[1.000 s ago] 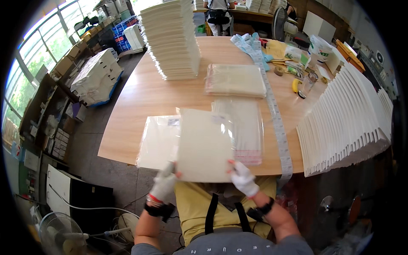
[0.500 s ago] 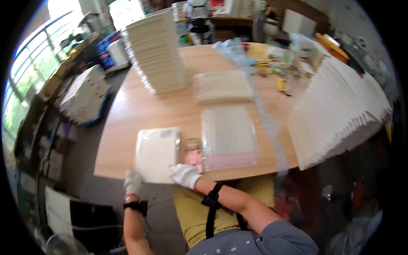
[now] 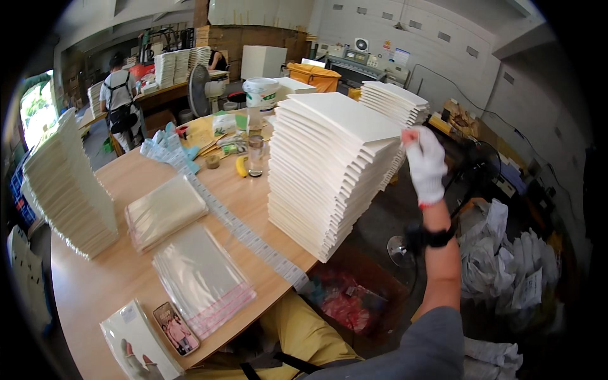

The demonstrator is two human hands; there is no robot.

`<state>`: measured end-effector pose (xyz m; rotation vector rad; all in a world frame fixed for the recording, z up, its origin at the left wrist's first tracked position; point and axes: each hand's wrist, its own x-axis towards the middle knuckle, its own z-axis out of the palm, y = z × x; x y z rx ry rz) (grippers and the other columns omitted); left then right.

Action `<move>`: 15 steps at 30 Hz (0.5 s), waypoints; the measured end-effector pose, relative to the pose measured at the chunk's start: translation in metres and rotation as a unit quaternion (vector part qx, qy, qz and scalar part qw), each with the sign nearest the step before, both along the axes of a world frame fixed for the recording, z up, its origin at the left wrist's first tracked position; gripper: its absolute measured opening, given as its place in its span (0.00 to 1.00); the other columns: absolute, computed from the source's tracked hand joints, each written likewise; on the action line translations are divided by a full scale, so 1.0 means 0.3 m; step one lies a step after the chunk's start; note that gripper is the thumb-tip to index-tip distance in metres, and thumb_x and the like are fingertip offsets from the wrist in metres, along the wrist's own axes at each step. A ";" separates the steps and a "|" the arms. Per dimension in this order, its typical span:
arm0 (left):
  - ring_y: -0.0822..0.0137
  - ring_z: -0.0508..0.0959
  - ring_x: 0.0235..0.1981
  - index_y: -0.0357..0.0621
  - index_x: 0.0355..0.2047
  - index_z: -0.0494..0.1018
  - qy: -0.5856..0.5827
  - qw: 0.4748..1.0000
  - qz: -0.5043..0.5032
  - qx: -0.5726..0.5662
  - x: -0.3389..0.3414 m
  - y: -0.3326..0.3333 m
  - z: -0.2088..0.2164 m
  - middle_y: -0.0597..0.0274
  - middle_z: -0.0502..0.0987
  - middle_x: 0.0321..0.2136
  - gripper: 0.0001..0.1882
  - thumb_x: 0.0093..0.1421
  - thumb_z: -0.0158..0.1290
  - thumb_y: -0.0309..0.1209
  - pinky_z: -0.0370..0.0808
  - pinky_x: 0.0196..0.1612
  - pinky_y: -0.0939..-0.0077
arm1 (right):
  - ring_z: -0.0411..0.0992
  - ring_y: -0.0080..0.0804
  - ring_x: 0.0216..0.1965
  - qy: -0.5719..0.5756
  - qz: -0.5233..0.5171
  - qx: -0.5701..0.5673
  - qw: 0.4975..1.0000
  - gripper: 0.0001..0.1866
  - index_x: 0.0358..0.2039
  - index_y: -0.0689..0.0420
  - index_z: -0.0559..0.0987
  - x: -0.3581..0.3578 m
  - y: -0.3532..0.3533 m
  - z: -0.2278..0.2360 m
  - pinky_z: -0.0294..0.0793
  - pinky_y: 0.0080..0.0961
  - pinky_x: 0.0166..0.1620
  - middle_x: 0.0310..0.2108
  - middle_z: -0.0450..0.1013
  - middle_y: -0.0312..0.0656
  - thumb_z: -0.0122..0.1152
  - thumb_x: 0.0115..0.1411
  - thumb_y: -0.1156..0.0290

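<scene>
My right hand, in a white glove with bare fingertips, is raised at the right corner of a tall stack of white boards. Its fingers are curled together at the top board's edge; whatever is between them is hidden. At the lower left, my left hand is partly cut off by the frame's edge. Its gloved fingers are spread over a white board in clear plastic wrap. Beside that pack lies a phone in a picture case. Clear plastic bags with a pink strip lie just beyond.
Another bag pile and a strip of labels lie across the table. A second white stack stands at the left. Toward the back are a drinking bottle and tape roll. White sacks sit on the floor at right.
The view has swung to the right. My right hand has left the wrapped board and risen to the tall stack on the right. My left hand has shifted onto the wrapped board.
</scene>
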<state>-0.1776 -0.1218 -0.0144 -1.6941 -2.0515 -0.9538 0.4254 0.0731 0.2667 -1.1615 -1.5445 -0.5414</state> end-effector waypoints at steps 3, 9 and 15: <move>0.51 0.75 0.47 0.42 0.56 0.67 0.072 0.995 -0.065 -0.012 0.129 0.048 0.104 0.51 0.73 0.52 0.24 0.58 0.52 0.28 0.71 0.51 0.62 | 0.67 0.19 0.19 0.264 0.034 -0.236 0.935 0.10 0.31 0.61 0.78 0.159 0.057 0.059 0.68 0.20 0.26 0.22 0.72 0.34 0.52 0.59 0.69; 0.51 0.73 0.48 0.38 0.56 0.65 -0.059 0.980 -0.189 -0.019 0.157 0.046 0.023 0.48 0.71 0.50 0.26 0.56 0.51 0.20 0.71 0.51 0.64 | 0.65 0.18 0.23 0.364 0.131 -0.304 0.871 0.11 0.39 0.64 0.75 0.334 0.092 -0.070 0.66 0.18 0.27 0.27 0.70 0.35 0.48 0.58 0.74; 0.55 0.71 0.50 0.36 0.58 0.63 -0.157 0.950 -0.269 -0.033 0.131 0.016 -0.049 0.50 0.69 0.49 0.30 0.52 0.53 0.17 0.75 0.45 0.69 | 0.68 0.20 0.26 0.492 0.205 -0.227 0.815 0.11 0.41 0.59 0.75 0.350 0.155 -0.107 0.67 0.18 0.26 0.31 0.72 0.33 0.49 0.61 0.69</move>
